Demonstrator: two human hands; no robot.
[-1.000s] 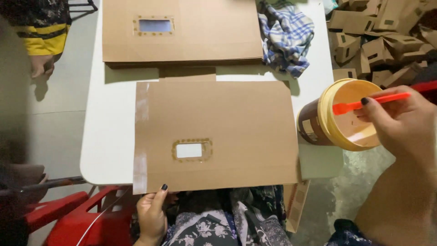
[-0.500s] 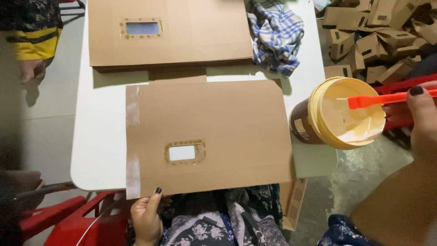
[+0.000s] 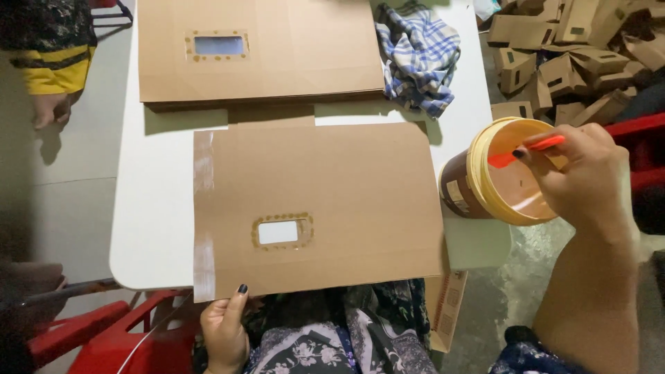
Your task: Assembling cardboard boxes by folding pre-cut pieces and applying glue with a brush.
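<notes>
I see a white table point(image 3: 159, 228). A flat cardboard sheet point(image 3: 325, 187) with a small window overhangs its near edge; a cardboard stack point(image 3: 277, 62) lies at the far edge, a checked cloth point(image 3: 419, 55) toward the far right corner.

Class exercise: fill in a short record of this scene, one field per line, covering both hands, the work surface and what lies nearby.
Left hand: grips near edge of cardboard sheet
Right hand: holds orange tool over yellow tub
Sheet: flat, with a rectangular window, glue dots around it
Surface: white table
Nearby: checked cloth, second sheet, folded boxes
</notes>
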